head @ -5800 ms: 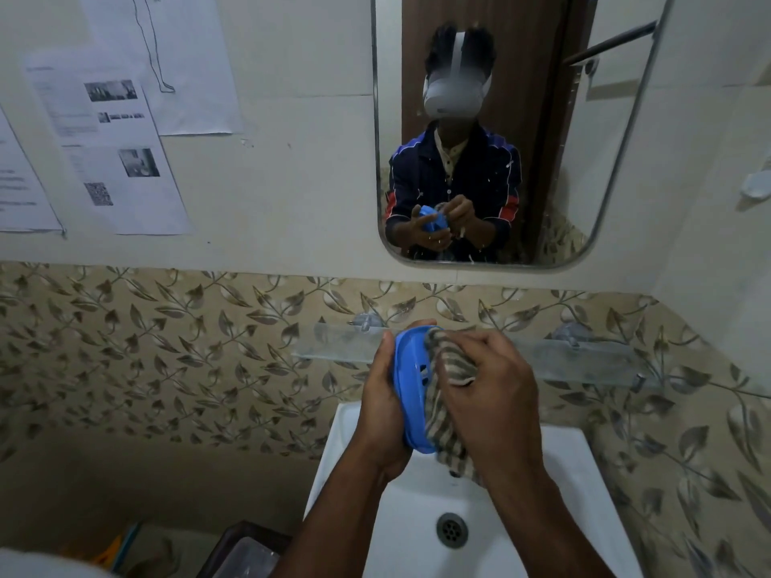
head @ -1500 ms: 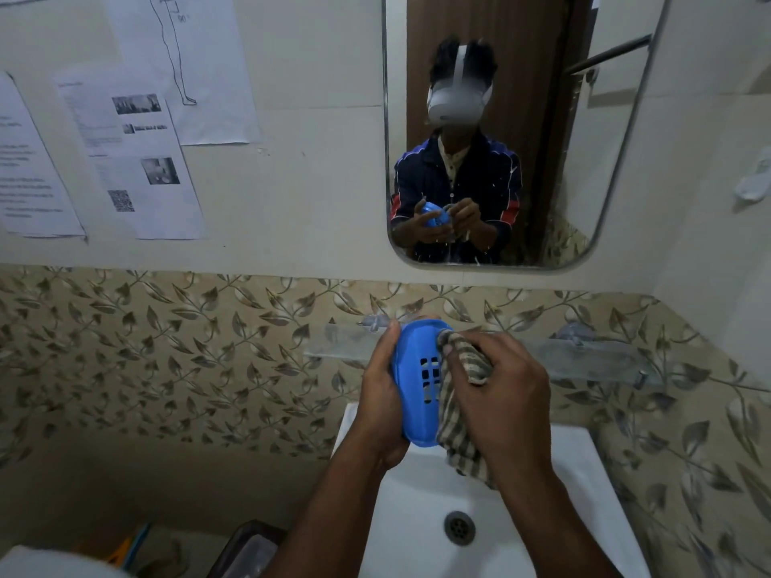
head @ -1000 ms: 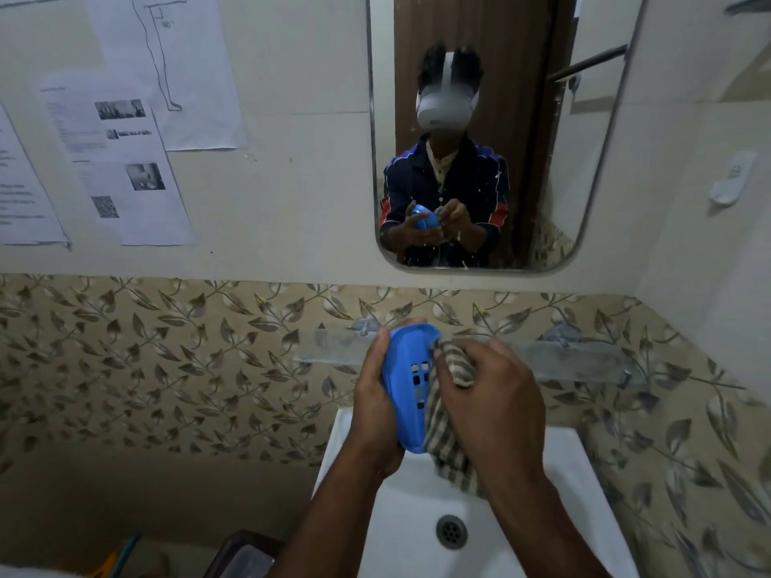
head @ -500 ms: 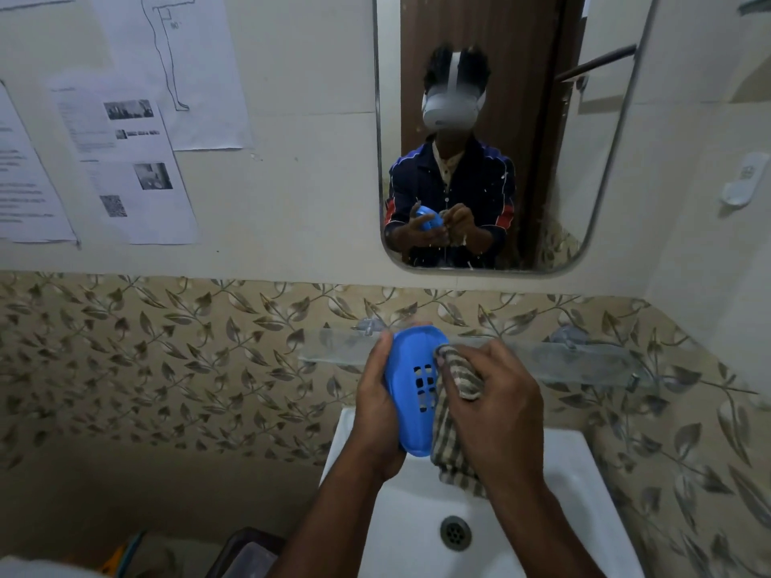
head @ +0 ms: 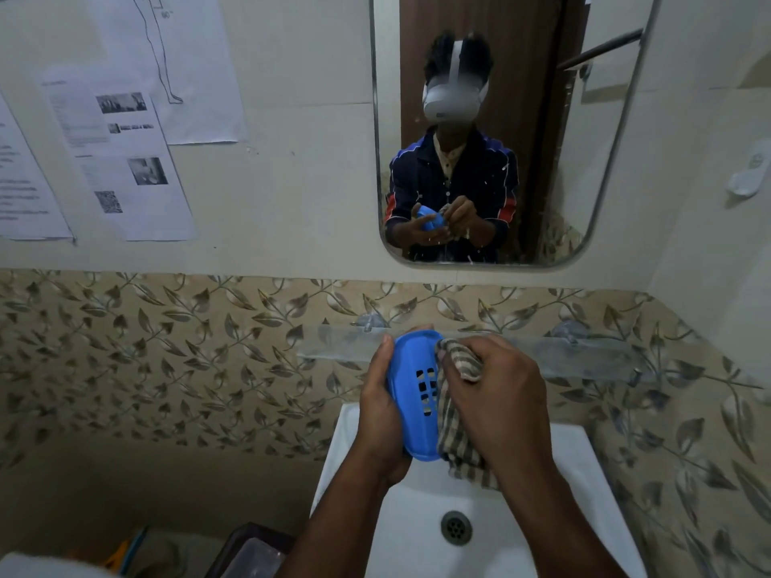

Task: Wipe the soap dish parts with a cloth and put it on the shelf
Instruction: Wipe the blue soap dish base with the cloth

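Blue soap dish (head: 413, 394) and checked cloth (head: 457, 431) in hands over sink (head: 417, 548)

Smooth blue plastic soap dish (head: 411, 394), checked woven cloth (head: 457, 435), glossy white sink (head: 417, 536)

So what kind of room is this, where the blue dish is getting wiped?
Most likely a small bathroom: a white washbasin with a drain, a wall mirror above it, and a glass shelf on leaf-patterned tiles.

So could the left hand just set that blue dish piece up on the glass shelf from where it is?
Probably yes. The left hand holds the blue dish piece just in front of the glass shelf, which looks bare where it shows. Only the right hand, pressing the checked cloth against the piece, would need to let go first.
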Motion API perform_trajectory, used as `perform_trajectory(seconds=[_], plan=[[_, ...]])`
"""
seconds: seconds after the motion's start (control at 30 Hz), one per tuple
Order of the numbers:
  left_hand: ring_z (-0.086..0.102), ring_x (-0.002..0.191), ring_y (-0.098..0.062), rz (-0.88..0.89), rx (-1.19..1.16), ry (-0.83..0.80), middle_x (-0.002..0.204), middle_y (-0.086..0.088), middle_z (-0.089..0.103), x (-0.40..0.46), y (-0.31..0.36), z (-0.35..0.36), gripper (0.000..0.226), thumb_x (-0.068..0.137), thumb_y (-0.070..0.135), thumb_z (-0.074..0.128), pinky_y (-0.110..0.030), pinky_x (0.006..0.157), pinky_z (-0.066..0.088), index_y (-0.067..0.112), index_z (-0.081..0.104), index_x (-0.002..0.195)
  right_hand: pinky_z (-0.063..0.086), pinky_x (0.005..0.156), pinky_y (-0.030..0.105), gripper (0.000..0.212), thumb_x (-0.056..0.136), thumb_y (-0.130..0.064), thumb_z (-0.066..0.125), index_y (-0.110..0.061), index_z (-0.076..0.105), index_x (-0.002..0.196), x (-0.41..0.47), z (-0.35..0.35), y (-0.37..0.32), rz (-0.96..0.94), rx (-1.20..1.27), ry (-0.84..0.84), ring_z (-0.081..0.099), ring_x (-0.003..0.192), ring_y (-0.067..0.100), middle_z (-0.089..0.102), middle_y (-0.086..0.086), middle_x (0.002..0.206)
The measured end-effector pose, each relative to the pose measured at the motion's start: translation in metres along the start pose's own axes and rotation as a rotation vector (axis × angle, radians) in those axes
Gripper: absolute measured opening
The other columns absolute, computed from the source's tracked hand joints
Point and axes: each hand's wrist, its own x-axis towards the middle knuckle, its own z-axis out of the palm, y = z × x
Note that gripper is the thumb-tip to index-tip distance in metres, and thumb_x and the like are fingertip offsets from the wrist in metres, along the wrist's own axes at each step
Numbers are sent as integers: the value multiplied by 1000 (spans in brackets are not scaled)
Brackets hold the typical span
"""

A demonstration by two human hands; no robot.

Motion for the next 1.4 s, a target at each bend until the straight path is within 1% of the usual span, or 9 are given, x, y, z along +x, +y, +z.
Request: perform_trajectory(seconds=[0.13, 0.33, 0.5, 0.57, 0.77, 0.93, 1.1, 1.23, 1.4], plan=[[74, 90, -27, -10, 29, -49, 108, -16, 75, -1, 3, 3, 59, 86, 54, 45, -37, 79, 60, 12, 73, 115, 43, 61, 13, 6, 88, -23, 68, -19, 70, 91, 3, 4, -3, -29, 14, 31, 58, 70, 4, 62, -9, 82], [71, 80, -26, -69, 40, -43, 91, -14, 74, -4, -3, -1, 54, 95, 52, 43, -35, 74, 56, 7, 72, 104, 50, 63, 13, 23, 83, -11, 71, -17, 73, 105, 2, 2, 4, -309, 31, -84, 59, 74, 2, 61, -9, 89], [72, 77, -26, -73, -11, -38, 90, -14, 75, -1, -7, 3, 53, 87, 53, 47, -35, 73, 59, 10, 78, 95, 41, 58, 5, 4, 85, -23, 74, -19, 74, 86, 2, 7, 9, -47, 60, 88, 59, 66, 2, 67, -8, 77], [72, 80, -27, -67, -12, -30, 93, -14, 76, 0, -10, 4, 53, 83, 53, 49, -36, 75, 59, 12, 81, 95, 39, 53, 9, 14, 86, -29, 72, -19, 70, 76, 1, 8, 11, 48, 19, 97, 59, 60, 5, 65, -6, 67], [72, 86, -27, -58, 38, -31, 103, -16, 75, 3, -7, 10, 57, 83, 55, 50, -35, 77, 59, 10, 77, 105, 36, 55, 7, 7, 84, -23, 71, -16, 72, 80, 9, 2, 3, 14, 7, 74, 59, 65, 7, 66, -5, 74], [73, 81, -22, -54, 78, -32, 90, -13, 75, 6, -2, 10, 55, 99, 50, 39, -29, 73, 60, 6, 73, 105, 45, 73, 3, 17, 83, -12, 72, -19, 75, 99, 0, -1, -9, -229, 125, -83, 61, 80, -1, 67, -8, 90], [73, 78, -27, -36, 29, -1, 87, -16, 75, 8, 8, 2, 62, 95, 57, 44, -35, 75, 59, 3, 75, 103, 52, 75, 20, 16, 82, -14, 73, -19, 76, 97, -4, -2, -2, -345, 216, -318, 64, 83, 3, 68, -8, 88], [75, 82, -21, -28, 119, -27, 92, -12, 77, 5, 5, 12, 54, 100, 50, 37, -31, 77, 59, 9, 74, 103, 48, 77, 6, 18, 85, -17, 73, -20, 75, 102, 6, 0, -8, -228, 170, -67, 62, 84, -4, 68, -11, 92], [75, 93, -21, -22, 131, -72, 104, -10, 78, 2, 5, 17, 51, 85, 54, 47, -35, 91, 55, 15, 75, 104, 47, 67, 11, 18, 91, -30, 67, -18, 76, 101, 5, 3, -10, 21, 115, 120, 64, 76, 4, 73, -5, 89]])
